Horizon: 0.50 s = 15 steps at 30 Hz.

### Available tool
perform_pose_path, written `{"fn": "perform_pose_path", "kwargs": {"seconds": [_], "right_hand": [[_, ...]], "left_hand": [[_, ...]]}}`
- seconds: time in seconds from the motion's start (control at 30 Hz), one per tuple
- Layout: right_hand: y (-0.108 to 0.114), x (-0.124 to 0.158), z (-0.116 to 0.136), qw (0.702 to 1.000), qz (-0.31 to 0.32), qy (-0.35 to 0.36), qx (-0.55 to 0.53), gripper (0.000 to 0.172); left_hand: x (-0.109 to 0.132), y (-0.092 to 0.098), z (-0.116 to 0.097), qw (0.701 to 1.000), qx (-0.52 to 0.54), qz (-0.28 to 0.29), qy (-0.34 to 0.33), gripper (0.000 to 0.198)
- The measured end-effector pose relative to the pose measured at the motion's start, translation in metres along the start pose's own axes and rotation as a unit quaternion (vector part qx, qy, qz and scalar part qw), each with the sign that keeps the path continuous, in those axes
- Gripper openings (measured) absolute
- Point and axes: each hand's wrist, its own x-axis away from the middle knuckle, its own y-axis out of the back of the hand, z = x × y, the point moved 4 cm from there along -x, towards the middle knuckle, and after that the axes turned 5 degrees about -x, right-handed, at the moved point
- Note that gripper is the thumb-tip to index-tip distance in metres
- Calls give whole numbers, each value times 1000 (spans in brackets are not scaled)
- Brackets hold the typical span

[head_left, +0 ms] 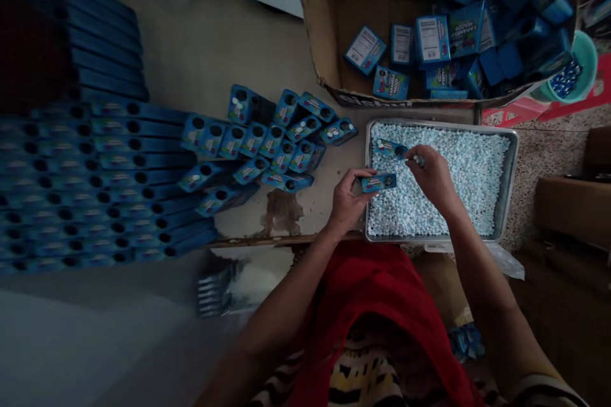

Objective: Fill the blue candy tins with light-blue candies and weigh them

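The left hand (pixel 351 198) grips one blue candy box (pixel 379 183) over the left edge of one metal tray (pixel 514 184). A second blue box (pixel 389 147) lies on the pale candies (pixel 415 219); the right hand (pixel 432 175) pinches several, too small to count.

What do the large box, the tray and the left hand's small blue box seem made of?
Large box: matte brown cardboard, its edge worn. Tray: probably dull grey metal, given faint rim sheen. Small blue box: perhaps smooth printed card, by its crisp edges.
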Motion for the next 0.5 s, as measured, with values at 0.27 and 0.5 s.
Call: {"fn": "perform_pose_path", "kwargs": {"seconds": [0.27,0.5], "right_hand": [[-20,-32,3,988,15,-18,154,33],[4,5,-48,984,-41,-77,153,29]], "left_hand": [[-8,22,6,994,43,-90,33,43],[32,71,35,974,31,-219,40,53]]}}
